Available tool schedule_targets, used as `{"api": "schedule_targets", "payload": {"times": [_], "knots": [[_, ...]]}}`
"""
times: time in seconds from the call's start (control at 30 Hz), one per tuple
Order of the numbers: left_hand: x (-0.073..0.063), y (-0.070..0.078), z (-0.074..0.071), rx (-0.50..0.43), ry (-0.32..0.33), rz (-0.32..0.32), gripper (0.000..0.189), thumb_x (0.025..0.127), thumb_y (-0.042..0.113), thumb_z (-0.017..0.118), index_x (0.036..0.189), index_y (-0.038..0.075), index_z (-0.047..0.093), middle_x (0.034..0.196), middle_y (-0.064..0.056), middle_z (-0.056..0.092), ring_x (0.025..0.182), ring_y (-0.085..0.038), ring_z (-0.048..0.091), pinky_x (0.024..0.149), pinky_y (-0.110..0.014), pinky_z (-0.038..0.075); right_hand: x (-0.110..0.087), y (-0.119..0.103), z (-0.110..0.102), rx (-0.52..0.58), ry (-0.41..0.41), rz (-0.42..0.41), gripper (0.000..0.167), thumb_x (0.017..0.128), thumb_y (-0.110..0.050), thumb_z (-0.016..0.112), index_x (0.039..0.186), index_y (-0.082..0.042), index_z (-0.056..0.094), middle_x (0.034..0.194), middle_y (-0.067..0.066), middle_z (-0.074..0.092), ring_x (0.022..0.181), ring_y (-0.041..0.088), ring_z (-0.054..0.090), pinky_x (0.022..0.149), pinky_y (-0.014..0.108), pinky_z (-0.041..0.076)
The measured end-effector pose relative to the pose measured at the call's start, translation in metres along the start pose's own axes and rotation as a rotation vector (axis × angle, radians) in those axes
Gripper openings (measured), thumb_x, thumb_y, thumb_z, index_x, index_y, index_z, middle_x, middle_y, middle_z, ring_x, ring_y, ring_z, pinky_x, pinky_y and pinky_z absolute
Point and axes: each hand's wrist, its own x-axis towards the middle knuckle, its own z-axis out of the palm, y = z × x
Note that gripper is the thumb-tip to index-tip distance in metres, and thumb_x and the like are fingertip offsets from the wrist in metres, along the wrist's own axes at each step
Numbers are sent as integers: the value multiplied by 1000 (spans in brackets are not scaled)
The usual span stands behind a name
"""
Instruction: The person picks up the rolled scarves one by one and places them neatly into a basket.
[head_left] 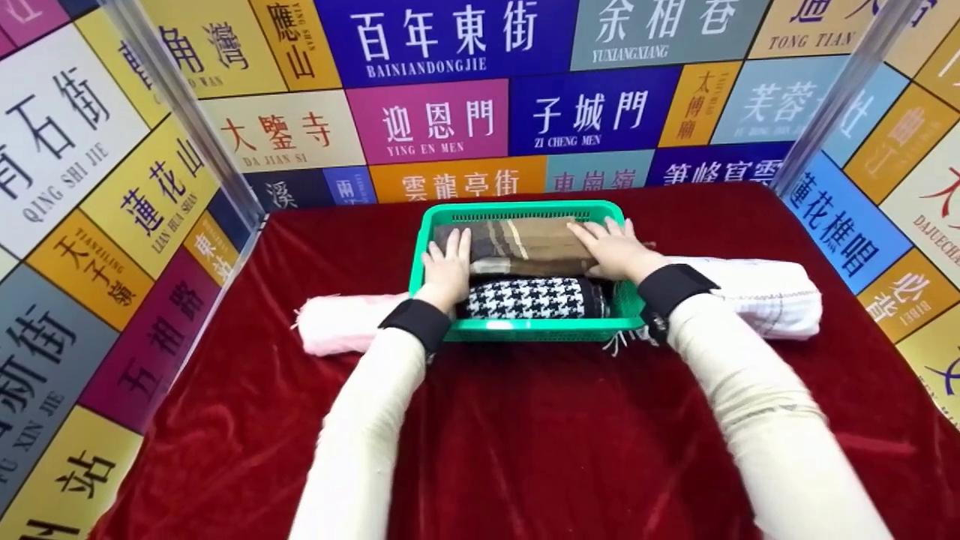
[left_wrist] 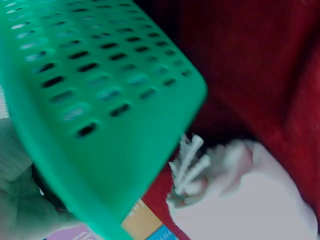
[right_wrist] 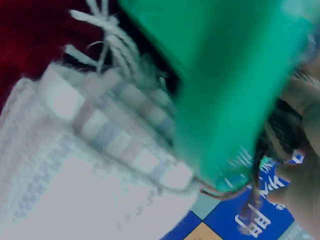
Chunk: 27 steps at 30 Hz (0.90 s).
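Observation:
A green plastic basket [head_left: 517, 325] with slotted sides holds two rolled scarves. The brown striped scarf [head_left: 534, 244] lies along the far side; in front of it is a black-and-white houndstooth scarf [head_left: 525, 298]. My left hand [head_left: 448, 271] rests at the left end of the brown roll, fingers extended. At its other end my right hand [head_left: 621, 251] presses with spread fingers. Both wrists pass over the basket's ends. In the left wrist view the basket wall [left_wrist: 120, 160] partly hides the left hand; in the right wrist view a blurred rim [right_wrist: 215, 125] fills the middle.
A pale pink fringed roll [head_left: 341, 324] lies left of the basket. To the right is a white fringed roll [head_left: 776, 296], partly behind the right forearm. Red velvet cloth [head_left: 525, 435] covers the table, and panels with printed characters [head_left: 442, 120] stand around it.

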Motion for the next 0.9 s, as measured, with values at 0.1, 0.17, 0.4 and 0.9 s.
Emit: {"api": "schedule_targets", "payload": {"times": [0.1,0.17,0.4,0.9], "knots": [[-12,1,-6,-59,46,8,86,83,21,63,148,11,7,153,-12,8,134,-48,9,106,-57,14,-12,12,-8,119,96,-39,86,80,-21,67,147,-10,14,146,24,20,131,52,11,99,70,2],[-25,2,-6,-102,117,47,86,81,24,64,147,8,11,152,-15,9,135,-48,5,107,-58,10,-24,24,-10,193,181,-73,84,80,-21,67,146,-7,17,146,24,22,131,50,14,101,68,4],[-83,-1,18,-234,346,272,82,77,24,69,142,-1,24,147,-25,19,131,-52,12,105,-61,14,-88,87,4,310,207,-87,90,76,-22,72,143,3,18,144,29,23,130,49,17,104,61,10],[-147,2,66,-384,267,612,41,81,13,63,121,7,55,114,-9,55,100,-24,52,89,-36,43,-124,139,49,152,-74,164,113,52,-20,83,142,-3,18,136,34,26,119,56,23,90,71,16]]}}
